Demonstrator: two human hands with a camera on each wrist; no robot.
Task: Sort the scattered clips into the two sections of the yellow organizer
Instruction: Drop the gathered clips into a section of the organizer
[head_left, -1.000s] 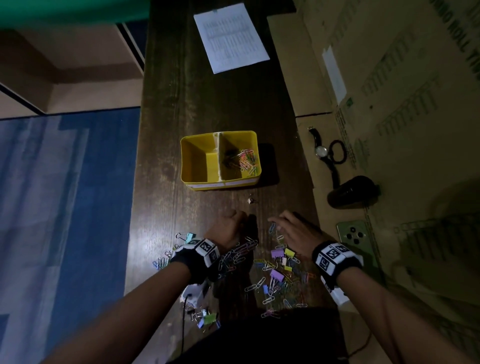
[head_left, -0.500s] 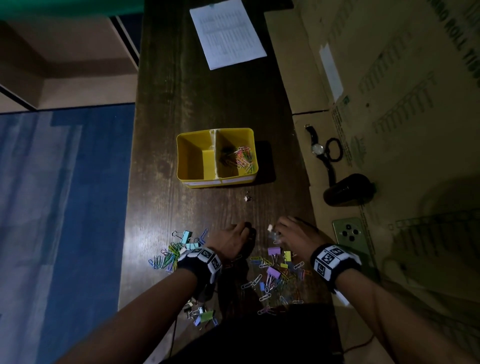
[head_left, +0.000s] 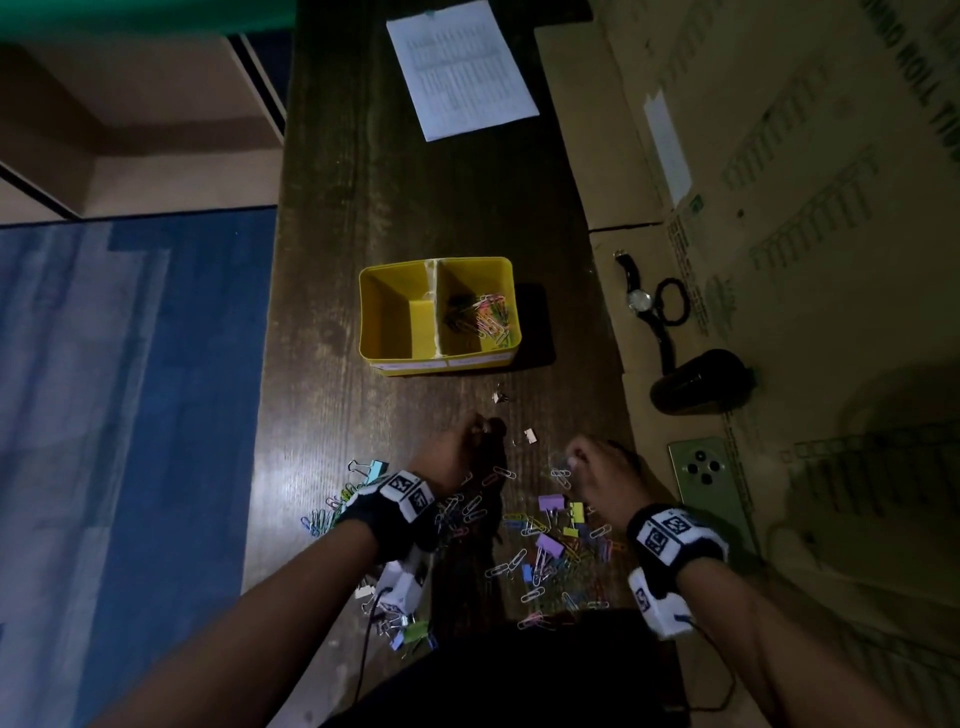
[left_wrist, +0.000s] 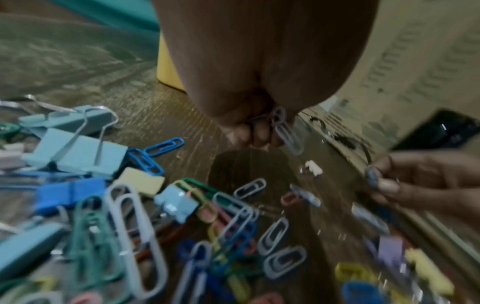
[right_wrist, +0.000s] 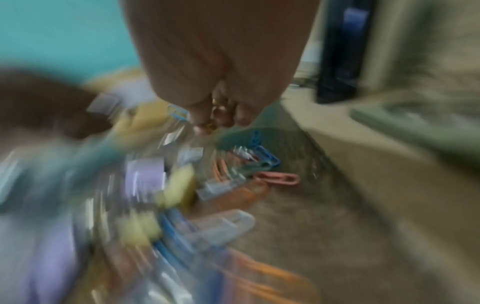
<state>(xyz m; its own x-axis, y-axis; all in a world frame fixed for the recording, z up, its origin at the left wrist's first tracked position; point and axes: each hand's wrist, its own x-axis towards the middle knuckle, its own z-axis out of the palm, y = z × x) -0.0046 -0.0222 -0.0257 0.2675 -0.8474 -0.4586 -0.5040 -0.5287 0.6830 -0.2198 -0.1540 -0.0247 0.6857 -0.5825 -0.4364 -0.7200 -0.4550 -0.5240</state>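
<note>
The yellow organizer (head_left: 385, 312) stands mid-table; its right section holds coloured paper clips (head_left: 488, 314), and its left section looks bare. Loose paper clips and binder clips (head_left: 548, 543) lie scattered near the table's front edge. My left hand (head_left: 467, 441) hovers over them, fingers curled round several paper clips; a pale lilac paper clip (left_wrist: 287, 131) sticks out of the fist. My right hand (head_left: 584, 462) is to the right, fingers curled, pinching paper clips (right_wrist: 179, 113); that view is blurred. A small white binder clip (head_left: 530, 435) lies between the hands.
A printed sheet (head_left: 460, 67) lies at the table's far end. Right of the table, on cardboard, are a wristwatch (head_left: 639, 299), a black hair tie (head_left: 672, 301), a black cylinder (head_left: 698, 382) and a green phone (head_left: 709, 483). Blue carpet (head_left: 130, 415) lies left. Another small clip (head_left: 500, 396) sits before the organizer.
Both hands drew back slightly toward the pile and closed tighter on paper clips. The white binder clip that was at the right fingertips now lies on the table between the hands.
</note>
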